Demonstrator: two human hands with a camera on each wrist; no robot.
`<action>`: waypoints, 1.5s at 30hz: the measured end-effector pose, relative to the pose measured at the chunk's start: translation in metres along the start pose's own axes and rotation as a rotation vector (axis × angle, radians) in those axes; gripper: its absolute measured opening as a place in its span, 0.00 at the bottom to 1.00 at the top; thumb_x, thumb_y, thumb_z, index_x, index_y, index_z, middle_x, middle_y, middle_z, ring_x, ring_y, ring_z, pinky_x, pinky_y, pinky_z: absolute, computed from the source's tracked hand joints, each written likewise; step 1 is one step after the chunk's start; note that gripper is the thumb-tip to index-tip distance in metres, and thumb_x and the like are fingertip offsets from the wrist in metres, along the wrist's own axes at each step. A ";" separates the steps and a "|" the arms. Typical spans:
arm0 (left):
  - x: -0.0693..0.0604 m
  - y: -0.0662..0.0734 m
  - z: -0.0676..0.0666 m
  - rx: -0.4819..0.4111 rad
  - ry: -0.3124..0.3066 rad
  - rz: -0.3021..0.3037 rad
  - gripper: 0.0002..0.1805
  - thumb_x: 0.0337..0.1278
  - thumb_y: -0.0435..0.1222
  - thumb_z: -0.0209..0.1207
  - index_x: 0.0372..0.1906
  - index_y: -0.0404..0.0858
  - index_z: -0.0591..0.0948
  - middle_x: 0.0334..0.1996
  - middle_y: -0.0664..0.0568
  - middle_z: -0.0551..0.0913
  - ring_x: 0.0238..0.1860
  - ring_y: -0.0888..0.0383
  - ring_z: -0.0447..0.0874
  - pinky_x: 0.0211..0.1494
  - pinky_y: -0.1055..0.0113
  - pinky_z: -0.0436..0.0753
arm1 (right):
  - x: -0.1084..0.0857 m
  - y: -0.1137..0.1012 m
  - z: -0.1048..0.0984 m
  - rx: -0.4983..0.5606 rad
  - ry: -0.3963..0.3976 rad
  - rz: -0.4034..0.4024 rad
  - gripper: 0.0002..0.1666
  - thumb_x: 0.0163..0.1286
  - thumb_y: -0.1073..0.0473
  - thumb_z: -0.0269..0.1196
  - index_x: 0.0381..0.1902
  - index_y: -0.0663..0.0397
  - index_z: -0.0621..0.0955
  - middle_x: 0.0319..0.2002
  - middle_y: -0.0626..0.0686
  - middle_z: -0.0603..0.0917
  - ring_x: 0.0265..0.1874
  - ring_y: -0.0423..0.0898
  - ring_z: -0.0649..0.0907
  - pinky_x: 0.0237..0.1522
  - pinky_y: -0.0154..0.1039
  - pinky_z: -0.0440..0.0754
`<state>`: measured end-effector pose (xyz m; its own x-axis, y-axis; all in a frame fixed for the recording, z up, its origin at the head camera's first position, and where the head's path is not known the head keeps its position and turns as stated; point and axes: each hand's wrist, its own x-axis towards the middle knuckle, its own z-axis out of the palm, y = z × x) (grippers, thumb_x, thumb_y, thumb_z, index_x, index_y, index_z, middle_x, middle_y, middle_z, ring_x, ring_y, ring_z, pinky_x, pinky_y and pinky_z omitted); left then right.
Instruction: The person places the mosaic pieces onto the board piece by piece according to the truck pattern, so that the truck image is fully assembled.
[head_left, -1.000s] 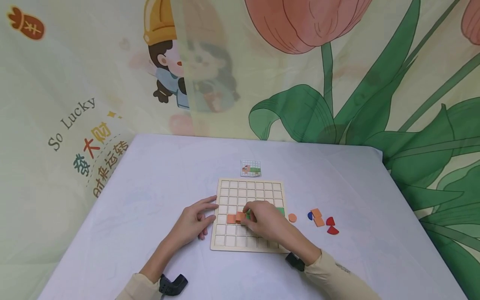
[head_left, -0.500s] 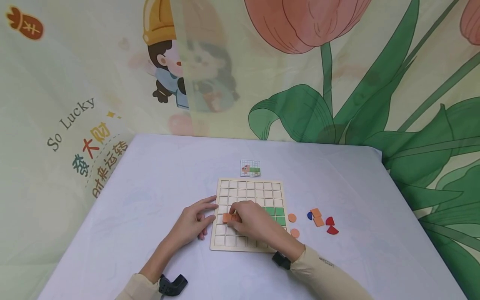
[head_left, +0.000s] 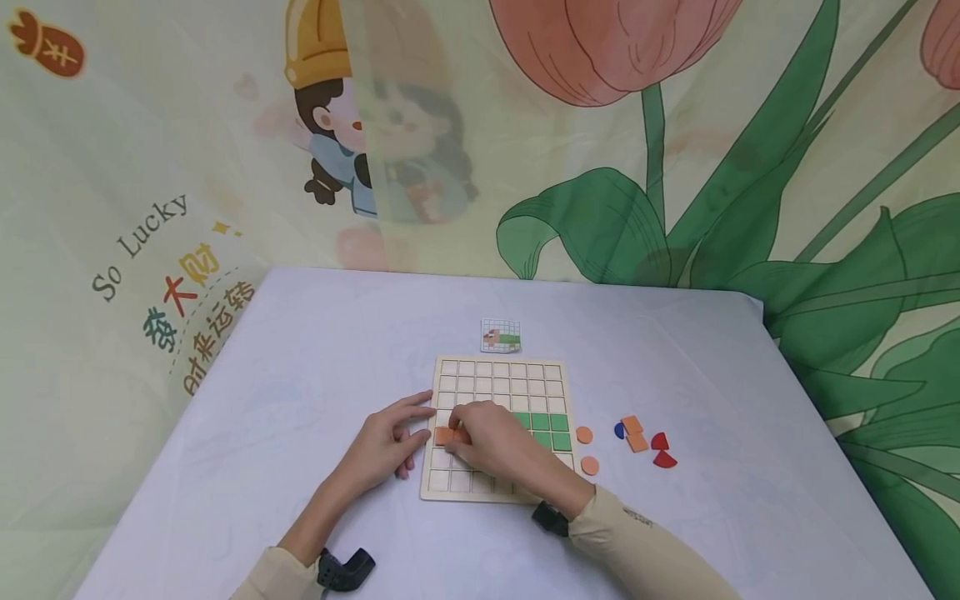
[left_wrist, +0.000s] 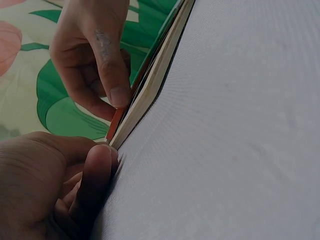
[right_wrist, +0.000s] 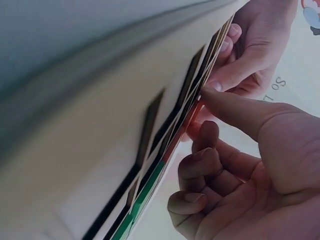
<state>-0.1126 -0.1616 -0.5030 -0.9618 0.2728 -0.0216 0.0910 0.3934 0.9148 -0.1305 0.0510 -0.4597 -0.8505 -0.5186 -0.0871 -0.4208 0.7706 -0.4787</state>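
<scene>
On the white table lies a light wooden grid board with several green square tiles in its right-hand cells. My right hand reaches over the board's left part, thumb and forefinger pinching an orange square tile at the left column; the hand hides part of the orange there. In the right wrist view the thumb bears down beside that orange piece. My left hand rests against the board's left edge, its extended fingers and thumb touching the rim, as the left wrist view also shows.
Two orange discs lie just right of the board. Farther right are loose orange squares, a blue piece and two red wedges. A small pattern card lies behind the board. A printed cloth hangs behind the table.
My right hand has moved left across the board, and the orange tiles have slid left with it. More green tiles and a second orange disc have come into sight. The left hand stays put.
</scene>
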 end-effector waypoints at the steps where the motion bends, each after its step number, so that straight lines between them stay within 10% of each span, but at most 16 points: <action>1: 0.000 0.000 0.000 -0.001 0.001 -0.001 0.21 0.69 0.29 0.66 0.65 0.36 0.84 0.78 0.49 0.73 0.13 0.58 0.78 0.17 0.66 0.82 | 0.001 0.000 0.000 -0.002 0.000 0.000 0.14 0.71 0.51 0.73 0.46 0.54 0.88 0.31 0.45 0.87 0.23 0.35 0.76 0.27 0.27 0.76; 29: 0.001 0.002 -0.002 0.018 0.001 -0.008 0.21 0.69 0.29 0.65 0.65 0.36 0.84 0.78 0.49 0.73 0.13 0.60 0.78 0.18 0.66 0.83 | 0.004 0.002 -0.001 0.010 -0.030 -0.022 0.13 0.72 0.53 0.72 0.47 0.53 0.86 0.19 0.41 0.77 0.17 0.35 0.72 0.21 0.28 0.71; 45: 0.000 0.003 0.002 0.007 0.013 -0.039 0.21 0.69 0.28 0.65 0.65 0.36 0.84 0.79 0.50 0.73 0.13 0.59 0.78 0.17 0.66 0.83 | -0.027 0.032 -0.020 0.047 0.063 0.038 0.13 0.71 0.52 0.72 0.49 0.52 0.87 0.18 0.42 0.75 0.18 0.37 0.72 0.23 0.30 0.71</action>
<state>-0.1122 -0.1589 -0.5008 -0.9680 0.2458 -0.0514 0.0556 0.4096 0.9106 -0.1275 0.0975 -0.4552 -0.8845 -0.4637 -0.0520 -0.3734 0.7702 -0.5170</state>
